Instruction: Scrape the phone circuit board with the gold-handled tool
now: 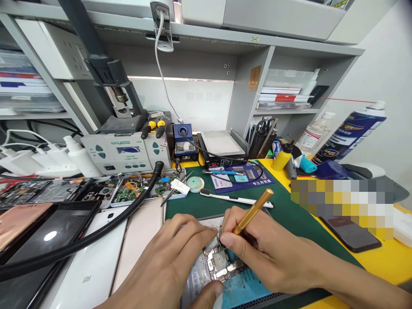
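Note:
My right hand [267, 253] is closed in a pen grip round a gold-coloured tool [254, 210], whose tip points down at an opened phone [222, 264] with bare circuit board and metal shields. My left hand [170, 262] rests on the phone's left side, fingers bent and pressing on its upper edge, thumb at its lower edge. The phone lies on a dark perforated pad [273, 296] on the green mat [286, 219].
A white toothbrush [234, 198] and a solder reel [195, 183] lie behind the hands. At left are a tray of parts [141, 189], a black hose [96, 236], phones and a rework station [125, 152]. A dark phone [350, 234] and a spray can [350, 131] sit at right.

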A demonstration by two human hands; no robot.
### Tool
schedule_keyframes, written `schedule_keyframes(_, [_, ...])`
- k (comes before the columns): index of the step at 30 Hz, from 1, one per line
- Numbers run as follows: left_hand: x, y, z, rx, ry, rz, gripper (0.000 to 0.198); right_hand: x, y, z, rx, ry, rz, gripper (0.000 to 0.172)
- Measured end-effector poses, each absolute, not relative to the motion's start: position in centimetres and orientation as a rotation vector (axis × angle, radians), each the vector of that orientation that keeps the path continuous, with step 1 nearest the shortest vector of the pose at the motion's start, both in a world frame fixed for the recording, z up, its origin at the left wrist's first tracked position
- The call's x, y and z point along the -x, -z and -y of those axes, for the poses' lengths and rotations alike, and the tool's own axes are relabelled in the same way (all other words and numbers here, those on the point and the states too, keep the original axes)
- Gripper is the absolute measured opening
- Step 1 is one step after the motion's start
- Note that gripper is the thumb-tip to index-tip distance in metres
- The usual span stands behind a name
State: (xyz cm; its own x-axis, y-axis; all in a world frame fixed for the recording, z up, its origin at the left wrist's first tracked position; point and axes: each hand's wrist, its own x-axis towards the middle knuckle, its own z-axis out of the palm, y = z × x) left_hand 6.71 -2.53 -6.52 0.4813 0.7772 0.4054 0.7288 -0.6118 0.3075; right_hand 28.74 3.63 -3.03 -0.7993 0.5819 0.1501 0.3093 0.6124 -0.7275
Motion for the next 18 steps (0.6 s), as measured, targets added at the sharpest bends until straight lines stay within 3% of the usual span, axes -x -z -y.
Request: schedule_keyframes(18, [-6.6,6.63,2.88,-2.666,-0.825,-1.334,0.056,-28.56,3.22,-3.85,0.747,-0.92,2.515,0.019])
